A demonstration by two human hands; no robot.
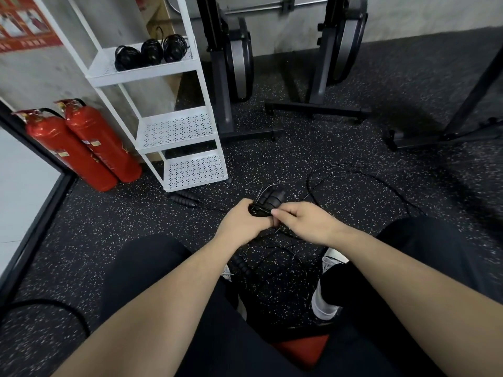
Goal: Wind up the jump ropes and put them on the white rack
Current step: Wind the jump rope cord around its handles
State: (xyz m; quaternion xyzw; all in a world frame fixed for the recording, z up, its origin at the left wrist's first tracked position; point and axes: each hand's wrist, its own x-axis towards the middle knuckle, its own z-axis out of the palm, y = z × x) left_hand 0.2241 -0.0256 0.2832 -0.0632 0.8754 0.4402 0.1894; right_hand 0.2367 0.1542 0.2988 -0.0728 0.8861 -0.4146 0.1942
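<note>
At frame centre, the left hand (pixel 243 223) grips the black jump rope handles (pixel 268 200), fingers curled around them. The right hand (pixel 300 219) pinches the thin cord (pixel 362 175), which trails loose across the speckled floor (pixel 326 148). The white rack (pixel 174 131), upper left, carries three wound ropes (pixel 151 53) on its top shelf. Two red fire extinguishers (pixel 81 148) stand left of the rack; another handle (pixel 183 200) lies at its base.

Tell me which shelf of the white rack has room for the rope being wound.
The two lower perforated shelves and are bare. The top shelf holds three wound ropes across most of its width; only its left end is free. Both hands hold the current rope.
</note>
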